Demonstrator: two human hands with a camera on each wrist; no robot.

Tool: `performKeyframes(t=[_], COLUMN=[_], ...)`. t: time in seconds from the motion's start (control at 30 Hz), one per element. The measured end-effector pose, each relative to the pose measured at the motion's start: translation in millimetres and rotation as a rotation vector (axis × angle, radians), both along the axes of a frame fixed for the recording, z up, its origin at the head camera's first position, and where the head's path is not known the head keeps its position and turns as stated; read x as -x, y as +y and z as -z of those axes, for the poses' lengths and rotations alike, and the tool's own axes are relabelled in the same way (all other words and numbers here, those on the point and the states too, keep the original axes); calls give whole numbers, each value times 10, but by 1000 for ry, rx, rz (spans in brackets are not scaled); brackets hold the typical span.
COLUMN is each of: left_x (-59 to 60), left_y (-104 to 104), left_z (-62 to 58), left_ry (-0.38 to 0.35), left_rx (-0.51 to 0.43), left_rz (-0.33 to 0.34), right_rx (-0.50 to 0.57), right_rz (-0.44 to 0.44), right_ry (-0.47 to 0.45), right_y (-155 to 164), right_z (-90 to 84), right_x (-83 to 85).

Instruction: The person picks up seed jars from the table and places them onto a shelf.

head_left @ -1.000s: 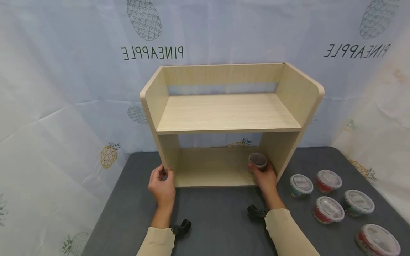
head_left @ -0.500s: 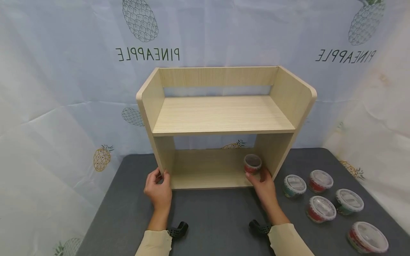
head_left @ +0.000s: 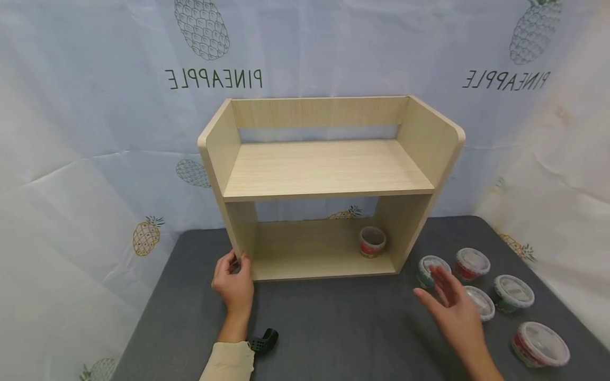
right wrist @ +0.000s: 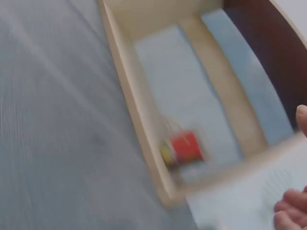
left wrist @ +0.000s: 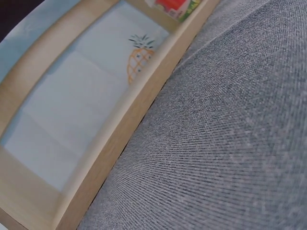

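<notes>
A two-tier wooden shelf (head_left: 329, 169) stands upright on the dark tabletop. My left hand (head_left: 233, 288) pinches the front edge of its left side panel, low down. On the bottom board, near the right panel, sits a red tub (head_left: 372, 242); the right wrist view, blurred, shows its red side (right wrist: 186, 146) too. Away from the shelf, my right hand (head_left: 455, 315) has its fingers spread and holds nothing. It hovers over or beside a green tub (head_left: 432, 270) with a clear lid and partly hides another lidded tub (head_left: 480, 302). Whether it touches either, I cannot tell.
Other lidded tubs stand to the right: a red one (head_left: 472, 263), a green one (head_left: 513, 292) and a red one (head_left: 540, 344) nearest me. A pineapple-print cloth (head_left: 95, 132) hangs behind the table.
My right hand has let go of the red tub on the bottom board and moved right to the lidded tubs. My left hand keeps its hold on the shelf panel.
</notes>
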State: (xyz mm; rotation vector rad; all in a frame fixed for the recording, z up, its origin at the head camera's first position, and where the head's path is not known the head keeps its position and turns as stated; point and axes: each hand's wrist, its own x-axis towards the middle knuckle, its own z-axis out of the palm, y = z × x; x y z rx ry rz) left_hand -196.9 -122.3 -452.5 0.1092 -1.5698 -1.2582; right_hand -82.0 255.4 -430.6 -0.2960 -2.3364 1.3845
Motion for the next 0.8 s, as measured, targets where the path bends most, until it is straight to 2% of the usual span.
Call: performKeyframes(t=[0.07, 0.13, 0.23, 0.37, 0.5, 0.67, 0.73, 0.8], left_x=[5, 10, 15, 12, 6, 7, 6, 4], left_y=[-3, -8, -11, -12, -13, -22, -24, -24], left_z=[5, 10, 12, 10, 11, 14, 14, 15], left_ry=[-4, -10, -17, -16, -12, -17, -20, -20], left_rx=[-1, -5, -5, -7, -9, -4, 5, 18], left_rz=[-9, -14, -15, -7, -6, -13, -17, -20], right_rx=[-42, -67, -87, -126, -93, -7, -26, -38], right_rz=[128, 260, 443, 588, 639, 598, 590, 612], right_ry=[71, 101, 76, 3, -113, -343, -424, -451], right_y=[148, 315, 558, 835, 1058, 1247, 1283, 1300], right_z=[-29, -47, -49, -10, 67, 165, 196, 229], right_x=[-111, -211, -355, -518, -620, -651, -650, -650])
